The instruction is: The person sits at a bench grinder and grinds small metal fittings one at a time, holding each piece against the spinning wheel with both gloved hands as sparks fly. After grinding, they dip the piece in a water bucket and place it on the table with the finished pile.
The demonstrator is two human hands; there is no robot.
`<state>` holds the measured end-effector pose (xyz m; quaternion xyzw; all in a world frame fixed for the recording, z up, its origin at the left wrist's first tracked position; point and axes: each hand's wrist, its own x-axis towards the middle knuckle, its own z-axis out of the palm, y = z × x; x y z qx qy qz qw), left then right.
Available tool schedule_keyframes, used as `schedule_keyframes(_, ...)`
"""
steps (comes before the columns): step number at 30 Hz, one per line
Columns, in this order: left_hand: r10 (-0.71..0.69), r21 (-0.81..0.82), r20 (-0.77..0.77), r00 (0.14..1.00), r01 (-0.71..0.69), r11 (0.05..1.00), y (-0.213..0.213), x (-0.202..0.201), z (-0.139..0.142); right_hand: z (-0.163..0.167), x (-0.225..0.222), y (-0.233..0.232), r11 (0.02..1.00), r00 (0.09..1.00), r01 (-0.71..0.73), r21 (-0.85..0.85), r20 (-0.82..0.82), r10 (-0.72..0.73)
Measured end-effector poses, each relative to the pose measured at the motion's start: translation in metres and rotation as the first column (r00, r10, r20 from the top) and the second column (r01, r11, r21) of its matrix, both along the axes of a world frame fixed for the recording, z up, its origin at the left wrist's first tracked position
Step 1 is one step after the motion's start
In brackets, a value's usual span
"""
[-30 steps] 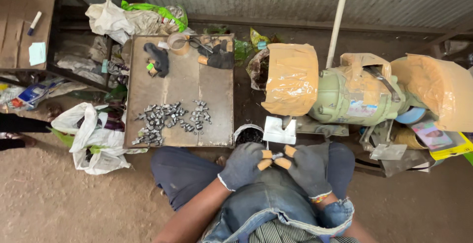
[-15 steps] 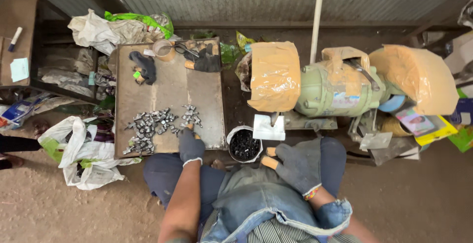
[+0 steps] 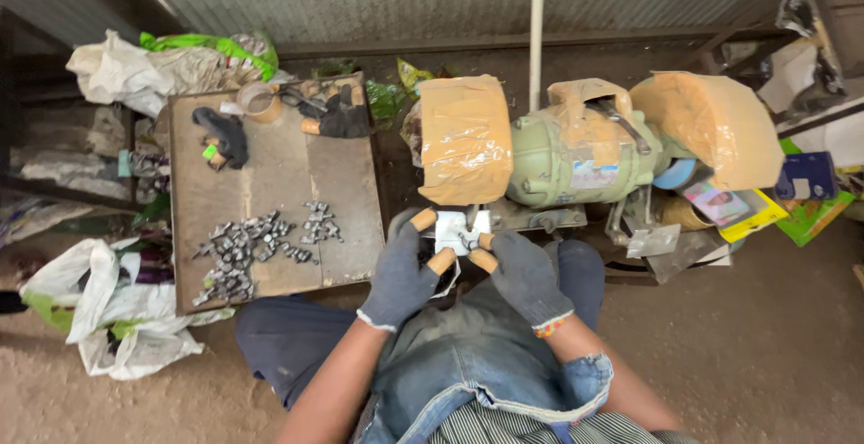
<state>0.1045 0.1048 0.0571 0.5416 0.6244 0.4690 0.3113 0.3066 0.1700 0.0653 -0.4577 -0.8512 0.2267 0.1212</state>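
Both of my hands wear grey gloves with the fingertips cut off. My left hand (image 3: 403, 275) and my right hand (image 3: 524, 273) meet in front of my lap, and their fingertips pinch a small metal part (image 3: 468, 240). The part sits just below the left wheel cover (image 3: 463, 138), wrapped in brown tape, of a green bench grinder (image 3: 567, 161). A small white plate (image 3: 448, 225) lies under the fingertips. On the wooden board (image 3: 270, 170) to my left lies a pile of several similar metal parts (image 3: 247, 246).
Dark gloves (image 3: 225, 134), a tape roll (image 3: 256, 100) and another glove (image 3: 346, 116) lie at the board's far end. White plastic bags (image 3: 117, 318) sit on the dirt floor at left. The grinder's right cover (image 3: 711, 125), papers and boxes (image 3: 805, 179) are at right. A pole (image 3: 537, 12) rises behind.
Half a second ago my left hand was out at the pile of parts on the board. It has come back, and both hands now hold a part at the grinder.
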Motion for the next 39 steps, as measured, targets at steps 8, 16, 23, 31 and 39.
schedule_keyframes(8,-0.238,0.015,-0.394,0.888,0.265,0.964,0.054,-0.004,-0.021,-0.021,-0.005,0.015,0.982,0.979,0.124,0.14,-0.176,-0.099)
schedule_keyframes(16,-0.327,0.01,-0.404,0.854,0.362,0.932,0.062,-0.014,-0.038,-0.025,-0.007,0.047,0.999,0.986,-0.01,0.045,-0.168,0.017)
schedule_keyframes(23,-0.284,0.023,-0.421,0.861,0.323,0.946,0.06,-0.023,-0.042,-0.021,-0.02,0.056,0.996,0.998,0.031,-0.079,-0.06,-0.036)
schedule_keyframes(31,-0.062,0.056,-0.409,0.91,0.093,0.994,0.029,-0.011,-0.028,-0.023,-0.027,0.041,0.997,0.958,0.073,0.033,-0.279,-0.061)
schedule_keyframes(39,-0.173,0.001,-0.354,0.919,0.185,0.983,-0.025,-0.011,-0.033,-0.034,-0.002,-0.013,0.993,0.992,-0.112,0.05,-0.048,0.114)
